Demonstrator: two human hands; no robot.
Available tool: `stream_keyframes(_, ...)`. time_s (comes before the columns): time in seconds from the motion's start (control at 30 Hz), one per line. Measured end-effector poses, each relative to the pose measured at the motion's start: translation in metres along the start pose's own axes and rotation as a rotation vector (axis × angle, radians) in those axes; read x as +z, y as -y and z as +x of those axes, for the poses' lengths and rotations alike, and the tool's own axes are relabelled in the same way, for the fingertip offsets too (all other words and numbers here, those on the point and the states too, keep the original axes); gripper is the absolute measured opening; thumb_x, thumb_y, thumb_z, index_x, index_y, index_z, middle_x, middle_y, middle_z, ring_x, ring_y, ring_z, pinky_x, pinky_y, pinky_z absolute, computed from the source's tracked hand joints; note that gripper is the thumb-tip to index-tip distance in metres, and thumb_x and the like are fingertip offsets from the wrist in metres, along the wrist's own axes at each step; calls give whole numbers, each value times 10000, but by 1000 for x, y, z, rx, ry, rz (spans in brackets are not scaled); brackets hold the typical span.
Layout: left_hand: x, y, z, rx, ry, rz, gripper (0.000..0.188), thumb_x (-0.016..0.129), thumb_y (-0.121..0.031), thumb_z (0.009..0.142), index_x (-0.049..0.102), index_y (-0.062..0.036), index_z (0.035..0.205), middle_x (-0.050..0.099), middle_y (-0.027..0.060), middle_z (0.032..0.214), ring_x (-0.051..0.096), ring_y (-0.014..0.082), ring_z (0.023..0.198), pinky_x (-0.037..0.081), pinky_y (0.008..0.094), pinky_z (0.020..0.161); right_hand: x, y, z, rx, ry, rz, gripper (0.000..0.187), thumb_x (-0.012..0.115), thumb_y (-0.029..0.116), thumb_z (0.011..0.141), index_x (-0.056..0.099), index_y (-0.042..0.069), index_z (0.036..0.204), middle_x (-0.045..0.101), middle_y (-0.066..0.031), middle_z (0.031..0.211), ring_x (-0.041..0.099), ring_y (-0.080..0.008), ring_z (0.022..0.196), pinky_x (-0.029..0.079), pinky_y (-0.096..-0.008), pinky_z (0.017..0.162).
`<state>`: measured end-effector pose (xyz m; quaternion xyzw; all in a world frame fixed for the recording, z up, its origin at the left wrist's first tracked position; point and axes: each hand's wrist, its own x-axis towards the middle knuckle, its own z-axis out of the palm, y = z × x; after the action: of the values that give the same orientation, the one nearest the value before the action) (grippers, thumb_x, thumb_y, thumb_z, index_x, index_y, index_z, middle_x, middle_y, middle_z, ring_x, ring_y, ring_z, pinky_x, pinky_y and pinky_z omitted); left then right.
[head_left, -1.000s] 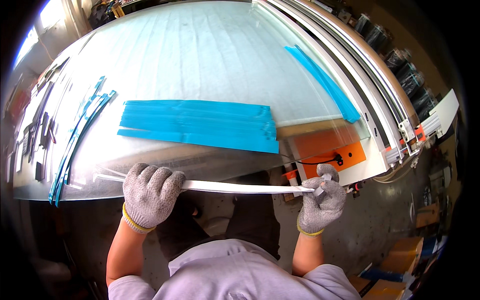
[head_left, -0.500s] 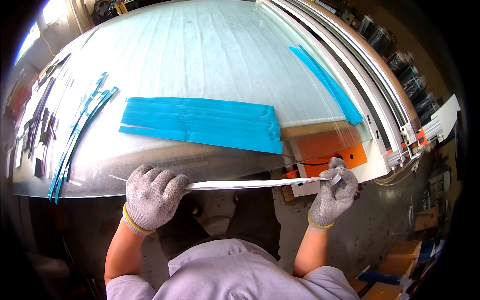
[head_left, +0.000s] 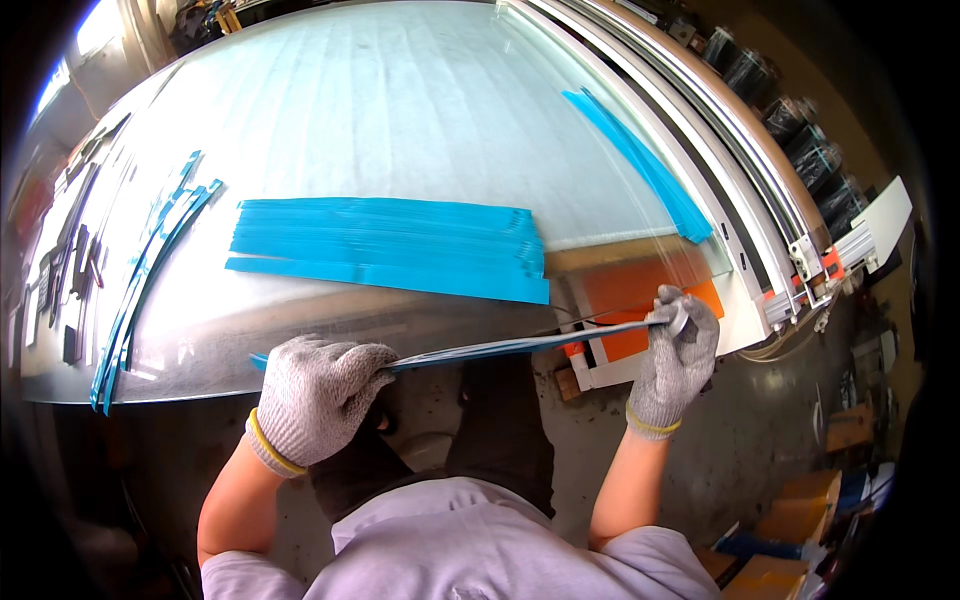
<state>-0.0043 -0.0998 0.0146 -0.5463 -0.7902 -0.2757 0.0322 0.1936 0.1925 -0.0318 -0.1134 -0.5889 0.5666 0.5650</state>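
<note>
A long, narrow strip (head_left: 520, 345), pale on top with blue along its lower side, is stretched between my two gloved hands just off the table's front edge. My left hand (head_left: 320, 390) is closed round it, and a short blue end pokes out beyond the fist. At the right end, my right hand (head_left: 676, 350) pinches the strip; a small greyish piece shows between those fingertips, too small to name. Beyond the strip, a broad row of blue strips (head_left: 385, 245) lies side by side on the glossy tabletop (head_left: 400, 120).
More blue strips (head_left: 650, 170) lie along the table's right side, beside a white rail (head_left: 690, 140). Tangled blue strips (head_left: 150, 280) and dark narrow pieces (head_left: 75, 260) lie at the left. Orange panels (head_left: 640, 290) sit by the near right corner. Cardboard (head_left: 800, 510) is on the floor.
The strip has turned, so its blue side now shows where only white did. Its right end and my right hand are slightly higher. The view has shifted a little.
</note>
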Motion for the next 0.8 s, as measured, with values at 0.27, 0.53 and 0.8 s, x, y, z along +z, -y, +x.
stream_keyframes(0.27,-9,-4,23,-424,140,-519,162,662,-125,949,723,25,955,630,135,696,597,234,585,489,346,583,24,-8,15,104,-57,-230,127,547,98,1003,624,30,1077,701,-125,1001,663,-158,852,513,-258,817)
stream_keyframes(0.53,-2,-8,39,-686,186,-985,236,639,-191,991,739,23,1007,592,1,696,501,49,583,393,215,524,107,-2,-51,331,532,204,125,630,-22,966,711,29,1046,706,-20,927,576,-47,656,462,-205,591)
stream_keyframes(0.8,3,-16,42,-702,177,-1137,269,633,-184,1003,702,40,1135,601,-19,737,494,22,605,380,196,523,131,-14,-34,182,671,71,419,588,-31,986,570,49,1396,673,-108,1245,674,-150,1000,564,-290,863)
